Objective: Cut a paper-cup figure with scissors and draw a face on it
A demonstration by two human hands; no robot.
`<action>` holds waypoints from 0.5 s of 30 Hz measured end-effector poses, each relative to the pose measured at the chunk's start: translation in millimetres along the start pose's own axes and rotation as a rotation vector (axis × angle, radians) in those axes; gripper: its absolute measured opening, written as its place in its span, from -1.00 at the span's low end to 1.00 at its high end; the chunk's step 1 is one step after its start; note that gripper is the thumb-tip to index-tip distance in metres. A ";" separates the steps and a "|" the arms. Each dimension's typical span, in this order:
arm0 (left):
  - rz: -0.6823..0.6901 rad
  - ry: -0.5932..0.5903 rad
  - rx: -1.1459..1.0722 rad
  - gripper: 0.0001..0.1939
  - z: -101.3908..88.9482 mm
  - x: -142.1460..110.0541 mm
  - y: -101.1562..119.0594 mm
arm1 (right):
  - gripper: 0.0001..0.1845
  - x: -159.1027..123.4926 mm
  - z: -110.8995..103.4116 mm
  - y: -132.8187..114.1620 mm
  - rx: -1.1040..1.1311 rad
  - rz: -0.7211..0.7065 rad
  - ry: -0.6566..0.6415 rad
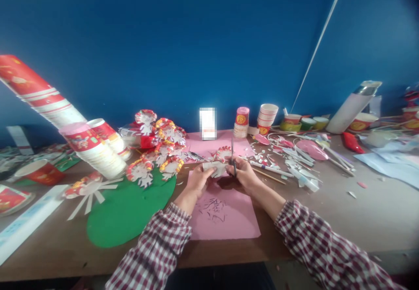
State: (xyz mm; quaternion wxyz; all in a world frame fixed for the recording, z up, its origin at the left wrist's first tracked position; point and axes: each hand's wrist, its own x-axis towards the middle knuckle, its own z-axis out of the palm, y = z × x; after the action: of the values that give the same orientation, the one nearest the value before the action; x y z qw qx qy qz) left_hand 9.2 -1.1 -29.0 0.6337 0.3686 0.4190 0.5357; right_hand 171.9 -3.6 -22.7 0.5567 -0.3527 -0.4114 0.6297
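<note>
In the head view, a green sheet (pixel 131 216) lies left of the hands, with curled-rim paper figures (pixel 140 174) crowded at its far edge. A pink sheet (pixel 225 224) with dark scribbles lies under and nearer than the hands. Paper scraps (pixel 299 168) and a thin stick (pixel 269 175) litter the right side, close to the right hand (pixel 245 174).

Paper cups stand nested in a leaning stack (pixel 94 155) at left and a short stack (pixel 267 116) at far right of the hands; a red cup (pixel 44 173) lies tipped at far left.

The left hand (pixel 199 181) pinches a white paper piece (pixel 218 170) above the pink sheet; the right hand grips scissors (pixel 232 164). Whether the blades touch the paper is unclear. A pixelated patch hides an object at far middle.
</note>
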 end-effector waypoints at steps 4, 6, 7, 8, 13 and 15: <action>0.001 -0.004 -0.002 -0.65 6.6 -7.9 9.5 | -0.48 -3.7 1.5 -2.1 -0.024 0.058 -0.082; 0.012 -0.002 -0.007 -0.67 9.4 -11.7 13.6 | -0.47 -6.3 3.6 -4.2 -0.046 0.071 -0.111; 0.011 0.002 -0.004 -0.69 10.5 -13.1 15.1 | -0.48 -7.4 4.7 -5.1 -0.055 0.073 -0.121; 0.005 0.009 0.004 -0.69 11.5 -14.2 16.1 | -0.48 -8.3 5.7 -5.7 -0.063 0.073 -0.130; -0.020 0.023 -0.007 -0.65 13.9 -14.5 14.7 | -0.47 -6.7 4.6 -3.6 -0.065 0.065 -0.144; -0.050 0.031 -0.004 -0.59 13.8 -13.4 12.7 | -0.46 -4.8 2.3 -1.4 -0.061 0.062 -0.136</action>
State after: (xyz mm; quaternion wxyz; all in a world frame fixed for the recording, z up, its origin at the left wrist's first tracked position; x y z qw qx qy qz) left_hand 16.3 -12.6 -10.4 0.6411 0.3486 0.4369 0.5260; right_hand 171.1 -8.6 -20.5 0.4967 -0.3385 -0.4562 0.6562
